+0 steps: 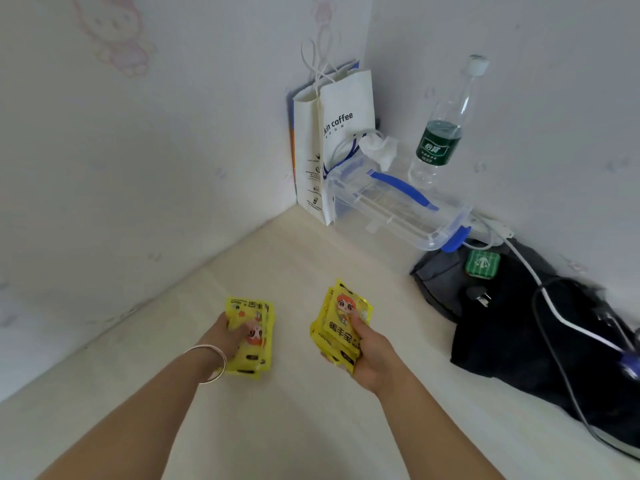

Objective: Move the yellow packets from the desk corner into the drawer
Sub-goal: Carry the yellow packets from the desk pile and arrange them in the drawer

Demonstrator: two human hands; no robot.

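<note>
The person reaches both bare arms out over a pale wooden desk (304, 427) that fits into a corner between two white walls. The left hand (230, 336) grips a stack of yellow packets (252, 355) from its left side, with the fingers curled round the edge and the thumb lying across the printed front. A thin bracelet (212, 363) circles that wrist. The right hand (372, 355) holds a second stack of yellow packets (341, 323), pinching it with the thumb on the top packet's cartoon face and the fingers underneath. This stack tilts up towards the camera. The two stacks are apart, side by side over the middle of the desk, and it cannot be told whether the left one rests on the surface or is lifted just off it.

In the corner behind them stands a white paper coffee bag (337, 143) with cord handles. Just beside it is a clear plastic box (398, 209) with a blue handle and blue latches, and a crumpled tissue (379, 147) lies on its far end. A water bottle (441, 133) with a green label stands against the right wall. To the right lies a dark bag (512, 327) carrying a small green case (483, 264), with a white cable (561, 320) and a black cable draped over it.
</note>
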